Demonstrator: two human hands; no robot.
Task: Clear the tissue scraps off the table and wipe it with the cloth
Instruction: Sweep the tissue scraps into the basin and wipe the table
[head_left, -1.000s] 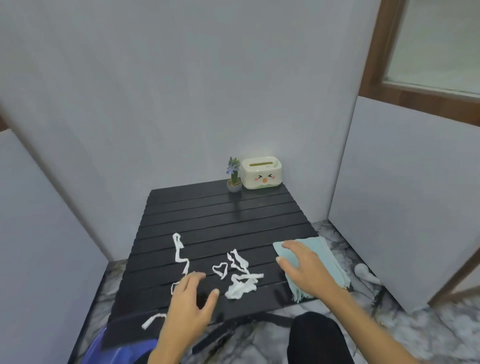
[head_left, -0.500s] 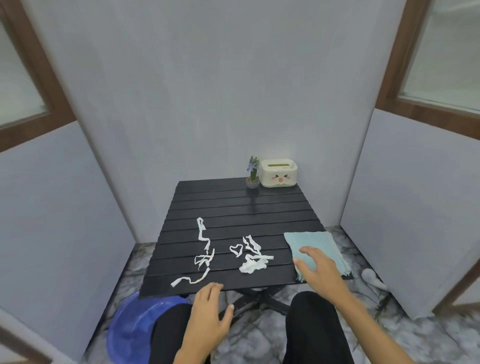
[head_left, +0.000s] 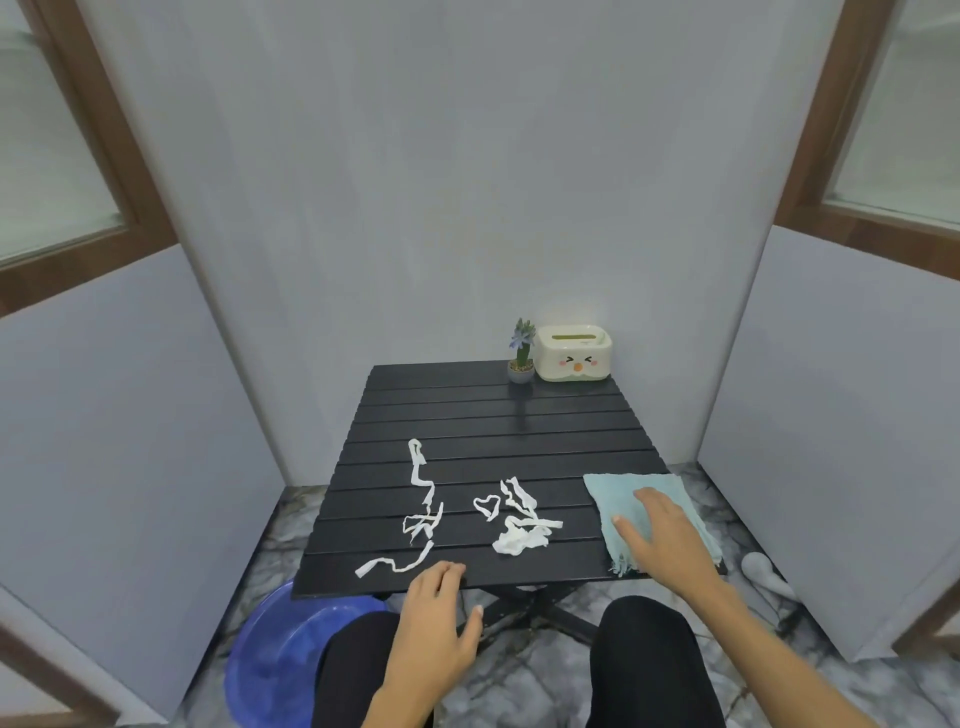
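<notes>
Your right hand (head_left: 667, 535) lies flat, fingers spread, on the pale blue cloth (head_left: 621, 493) at the black slatted table's (head_left: 493, 421) near right corner. Your left hand (head_left: 434, 618) hovers empty and loose by the thin white tissue scraps (head_left: 519, 535) mid-table. These look light and tear-prone; pinch the bunched clump.

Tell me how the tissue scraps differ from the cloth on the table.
The tissue scraps are white, thin, torn strips, scattered loosely; the cloth is light blue, one folded piece with a fringed edge. The scraps lie untouched at the middle and left; the cloth lies at the right edge under the right hand. Both rest on the black slatted table.
</notes>
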